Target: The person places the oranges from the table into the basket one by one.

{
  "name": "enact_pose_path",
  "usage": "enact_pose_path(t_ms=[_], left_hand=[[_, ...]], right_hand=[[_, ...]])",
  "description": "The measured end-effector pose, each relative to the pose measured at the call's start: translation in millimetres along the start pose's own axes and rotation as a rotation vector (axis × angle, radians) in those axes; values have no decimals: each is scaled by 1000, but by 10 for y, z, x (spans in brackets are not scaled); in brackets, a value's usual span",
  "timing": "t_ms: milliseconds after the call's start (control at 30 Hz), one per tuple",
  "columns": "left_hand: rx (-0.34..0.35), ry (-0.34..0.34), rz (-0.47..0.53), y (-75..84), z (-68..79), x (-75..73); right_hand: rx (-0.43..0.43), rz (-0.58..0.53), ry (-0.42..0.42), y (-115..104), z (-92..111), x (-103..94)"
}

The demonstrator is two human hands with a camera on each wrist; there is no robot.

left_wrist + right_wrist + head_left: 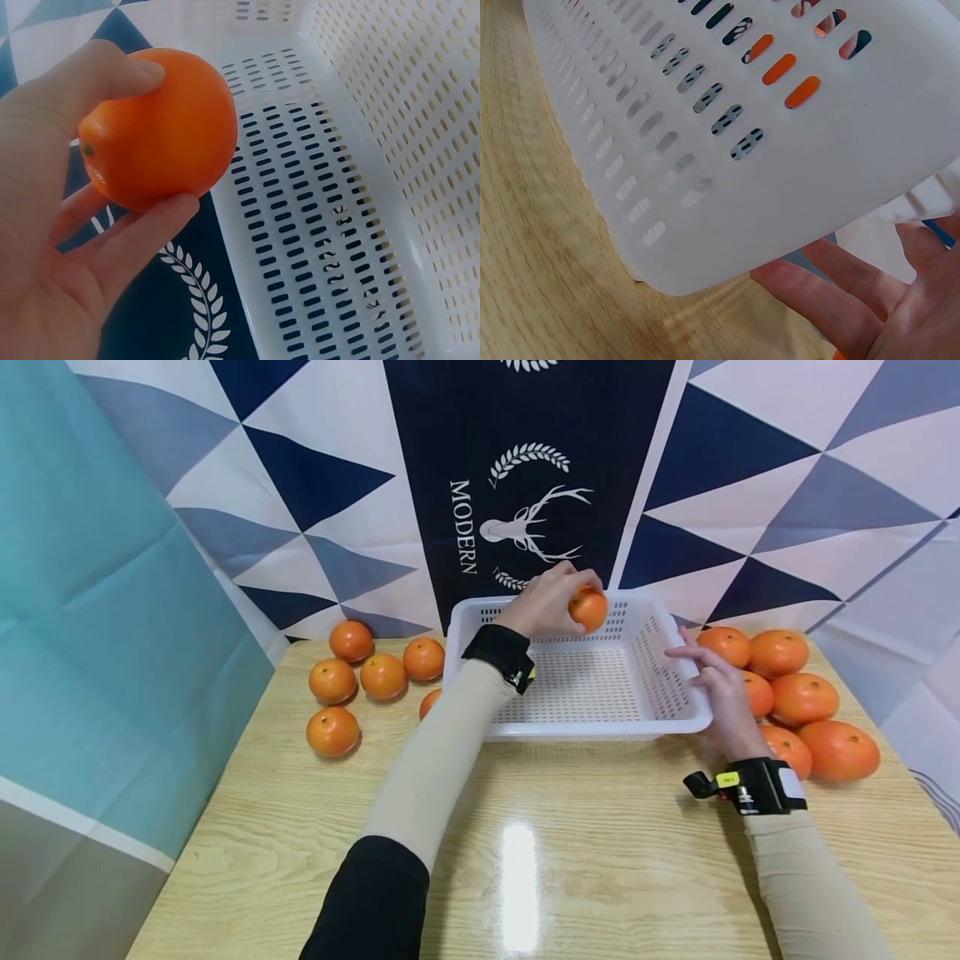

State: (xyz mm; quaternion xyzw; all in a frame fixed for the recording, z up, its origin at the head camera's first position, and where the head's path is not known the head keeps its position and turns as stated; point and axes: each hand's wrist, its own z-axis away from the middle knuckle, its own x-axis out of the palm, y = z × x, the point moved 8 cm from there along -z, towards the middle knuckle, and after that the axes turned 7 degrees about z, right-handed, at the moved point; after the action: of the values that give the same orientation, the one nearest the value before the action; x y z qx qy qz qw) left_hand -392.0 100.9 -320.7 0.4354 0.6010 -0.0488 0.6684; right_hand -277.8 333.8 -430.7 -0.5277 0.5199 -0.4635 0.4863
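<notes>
Over the far side of a white plastic basket (592, 727), my left hand (551, 600) holds an orange (590, 610) between thumb and fingers. The left wrist view shows the thumb on top of this orange (169, 131) and fingers beneath it; slotted basket walls lie beside it. My right hand (723, 697) is at the basket's right end, its fingers spread at the rim. In the right wrist view, extended fingers (821, 300) meet the outside of the basket wall (840, 165). The visible part of the basket floor holds no fruit.
Several loose oranges (383, 677) lie left of the basket, one partly hidden by the left forearm. More large oranges (805, 699) are grouped at the right, beside the right hand. Behind the wooden table (600, 860) hangs a patterned cloth (525, 460).
</notes>
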Motion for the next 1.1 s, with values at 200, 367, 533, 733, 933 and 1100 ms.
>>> enact_pose_path(t_ms=[200, 367, 533, 733, 933, 1100], left_hand=[[-15, 22, 4, -10, -74, -30], [-5, 27, 12, -3, -134, 29], [-3, 27, 18, 9, -182, 158], [-2, 19, 35, 67, -199, 297], [-26, 15, 17, 24, -222, 468], [-44, 5, -17, -25, -238, 560]], right_hand=[[-5, 18, 4, -5, 7, -27], [-9, 70, 24, -22, 11, -51], [7, 59, 24, -25, 12, -41], [-5, 46, 27, -47, 16, -40], [3, 5, 7, -31, 14, -18], [-2, 57, 18, -12, 17, -8]])
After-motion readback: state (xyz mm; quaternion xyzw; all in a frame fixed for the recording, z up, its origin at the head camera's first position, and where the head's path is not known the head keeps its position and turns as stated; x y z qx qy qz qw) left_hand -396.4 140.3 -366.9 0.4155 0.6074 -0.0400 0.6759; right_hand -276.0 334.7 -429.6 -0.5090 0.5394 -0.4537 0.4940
